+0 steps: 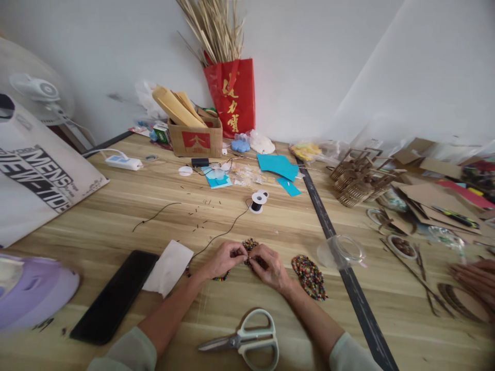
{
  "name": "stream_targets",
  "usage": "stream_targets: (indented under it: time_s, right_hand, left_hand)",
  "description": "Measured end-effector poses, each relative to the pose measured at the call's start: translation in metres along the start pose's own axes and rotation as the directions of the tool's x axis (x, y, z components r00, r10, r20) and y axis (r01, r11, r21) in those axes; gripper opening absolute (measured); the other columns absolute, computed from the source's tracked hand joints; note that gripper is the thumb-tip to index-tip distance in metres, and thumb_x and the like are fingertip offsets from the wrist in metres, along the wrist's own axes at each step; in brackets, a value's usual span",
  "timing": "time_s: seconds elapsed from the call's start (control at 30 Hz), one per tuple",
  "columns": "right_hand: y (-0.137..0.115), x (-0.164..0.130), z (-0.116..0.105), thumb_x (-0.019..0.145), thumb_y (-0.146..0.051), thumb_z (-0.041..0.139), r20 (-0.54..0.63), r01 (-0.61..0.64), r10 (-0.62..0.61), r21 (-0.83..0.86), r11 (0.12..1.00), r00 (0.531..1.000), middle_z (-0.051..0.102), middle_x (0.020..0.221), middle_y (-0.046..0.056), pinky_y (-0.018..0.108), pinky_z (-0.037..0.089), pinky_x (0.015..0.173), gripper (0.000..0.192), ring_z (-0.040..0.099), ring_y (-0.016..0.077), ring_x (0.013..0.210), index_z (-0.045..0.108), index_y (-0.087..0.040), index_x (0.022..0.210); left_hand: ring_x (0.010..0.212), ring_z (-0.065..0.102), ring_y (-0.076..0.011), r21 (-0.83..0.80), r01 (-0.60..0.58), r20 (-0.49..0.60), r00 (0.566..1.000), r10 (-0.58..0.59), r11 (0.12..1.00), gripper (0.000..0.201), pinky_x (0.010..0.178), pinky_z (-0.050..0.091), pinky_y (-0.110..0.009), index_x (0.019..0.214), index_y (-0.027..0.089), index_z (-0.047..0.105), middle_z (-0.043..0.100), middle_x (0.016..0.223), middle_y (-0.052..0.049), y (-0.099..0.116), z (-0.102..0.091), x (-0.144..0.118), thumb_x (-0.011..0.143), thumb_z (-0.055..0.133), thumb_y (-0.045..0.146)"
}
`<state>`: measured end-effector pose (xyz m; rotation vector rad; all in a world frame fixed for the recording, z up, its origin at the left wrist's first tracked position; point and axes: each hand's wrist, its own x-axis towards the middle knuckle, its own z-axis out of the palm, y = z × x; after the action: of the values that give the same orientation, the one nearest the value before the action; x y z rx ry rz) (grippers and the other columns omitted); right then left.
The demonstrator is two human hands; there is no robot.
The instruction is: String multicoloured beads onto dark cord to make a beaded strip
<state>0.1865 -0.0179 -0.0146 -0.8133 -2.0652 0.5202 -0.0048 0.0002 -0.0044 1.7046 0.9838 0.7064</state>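
Over the middle of the wooden table, my left hand (226, 257) and my right hand (270, 265) meet, fingertips pinched close together on a string of small coloured beads (250, 244). Part of that string lies behind the fingers, and more beads show under my left hand. A black cord (220, 234) runs from near my left wrist to a white spool (258, 201) wound with black cord. Right of my right hand lies a heap of multicoloured bead strands (309, 276). Scissors with pale handles (247, 339) rest between my forearms.
A black phone (115, 296) and a white paper (169, 268) lie left. Farther back stand a cardboard box (196, 139) and a red bag (234, 98). Past a black strip (328, 221) are small woven baskets (353, 178) and another person's hand (474, 278).
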Motion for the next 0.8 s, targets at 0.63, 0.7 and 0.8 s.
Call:
stream_targets:
  time_s: [0.63,0.7,0.8]
  right_hand:
    - [-0.0014,0.0004,-0.001,0.092,-0.021,0.052,0.024,-0.002,0.002,0.025,1.0,1.0,0.065,0.081,0.007,0.027,0.05,0.066,0.009,0.06,0.0167,0.074,0.059,-0.018,0.088]
    - [-0.001,0.0003,-0.0008,0.092,-0.02,0.052,0.022,-0.001,0.001,0.021,1.0,1.0,0.065,0.081,0.007,0.027,0.049,0.065,0.008,0.06,0.0165,0.074,0.059,-0.018,0.088]
    - [-0.0004,0.0,-0.0006,0.092,-0.019,0.052,0.027,0.0,0.0,0.013,1.0,1.0,0.065,0.081,0.007,0.028,0.05,0.066,0.008,0.06,0.0165,0.074,0.059,-0.018,0.089]
  left_hand:
    - [0.064,0.052,-0.0111,-0.035,0.006,0.015,1.0,-0.005,0.999,0.012,0.061,0.04,-0.019,0.074,0.014,0.064,0.06,0.068,0.001,-0.0019,0.0004,0.0004,0.077,0.06,0.025]
    - [0.065,0.052,-0.0116,-0.028,0.001,0.027,1.0,0.0,1.0,0.014,0.062,0.041,-0.02,0.075,0.015,0.065,0.061,0.069,0.001,-0.002,-0.0003,0.0003,0.079,0.059,0.027]
    - [0.067,0.054,-0.0125,-0.005,-0.02,0.035,0.999,0.02,1.0,0.02,0.064,0.041,-0.02,0.075,0.015,0.065,0.062,0.071,0.0,-0.0031,-0.0019,0.0003,0.083,0.055,0.03]
